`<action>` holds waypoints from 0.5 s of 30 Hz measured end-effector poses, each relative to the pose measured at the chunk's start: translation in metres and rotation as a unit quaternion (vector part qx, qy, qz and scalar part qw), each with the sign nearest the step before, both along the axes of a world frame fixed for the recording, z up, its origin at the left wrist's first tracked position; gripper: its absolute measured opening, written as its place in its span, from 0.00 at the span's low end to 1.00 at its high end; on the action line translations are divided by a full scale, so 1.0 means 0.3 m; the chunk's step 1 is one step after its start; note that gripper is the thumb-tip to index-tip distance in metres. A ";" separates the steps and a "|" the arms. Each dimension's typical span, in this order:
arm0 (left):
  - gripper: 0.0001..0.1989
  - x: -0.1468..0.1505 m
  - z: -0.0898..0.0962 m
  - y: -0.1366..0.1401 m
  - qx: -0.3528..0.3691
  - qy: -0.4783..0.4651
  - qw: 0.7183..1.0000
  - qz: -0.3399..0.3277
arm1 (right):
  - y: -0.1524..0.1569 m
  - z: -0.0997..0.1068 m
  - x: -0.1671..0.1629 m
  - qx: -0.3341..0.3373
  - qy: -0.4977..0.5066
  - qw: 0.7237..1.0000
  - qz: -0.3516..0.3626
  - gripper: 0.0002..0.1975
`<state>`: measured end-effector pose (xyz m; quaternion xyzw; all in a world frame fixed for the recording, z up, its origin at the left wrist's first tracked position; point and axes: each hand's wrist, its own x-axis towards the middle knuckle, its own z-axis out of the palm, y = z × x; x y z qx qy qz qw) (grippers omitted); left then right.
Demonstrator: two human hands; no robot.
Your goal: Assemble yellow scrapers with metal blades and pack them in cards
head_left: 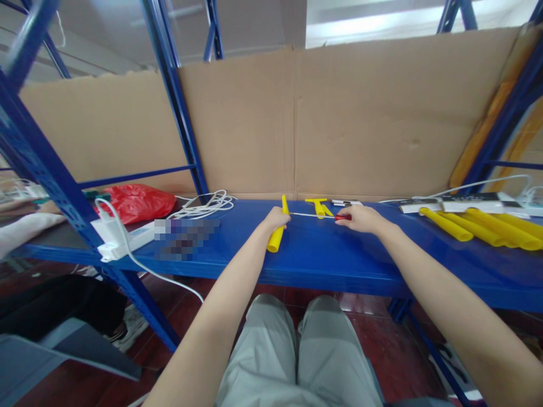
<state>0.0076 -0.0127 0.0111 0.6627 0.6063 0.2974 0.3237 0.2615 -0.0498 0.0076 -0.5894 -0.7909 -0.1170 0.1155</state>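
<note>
My left hand (276, 219) is closed around a yellow plastic tube-like piece (275, 240), its wide end toward me and its narrow end poking up beyond my fingers. My right hand (360, 219) grips the red handle of a screwdriver (311, 215). The thin shaft points left and meets the yellow piece by my left fingers; its tip is hidden. Behind the shaft lies a yellow T-shaped piece (316, 207) on the blue shelf (314, 249).
Several yellow tubes (449, 225) lie at the right beside a black-and-white strip (475, 202). At the left are a white power strip (136, 238) with a charger, coiled white cable (212, 204) and a red plastic bag (138, 202). Cardboard (360, 118) stands behind. Another person's leg (63, 305) shows lower left.
</note>
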 end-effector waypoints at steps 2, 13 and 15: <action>0.04 0.001 0.001 -0.002 -0.001 0.006 1.000 0.002 | -0.003 0.002 -0.008 -0.024 0.006 1.000 -0.003 0.12; 0.05 -0.002 -0.003 0.003 0.003 0.012 1.000 0.001 | -0.018 0.005 -0.040 -0.015 0.007 1.000 -0.007 0.05; 0.05 -0.001 -0.003 0.003 0.005 0.016 1.000 -0.003 | -0.017 0.006 -0.036 -0.014 0.014 1.000 -0.007 0.06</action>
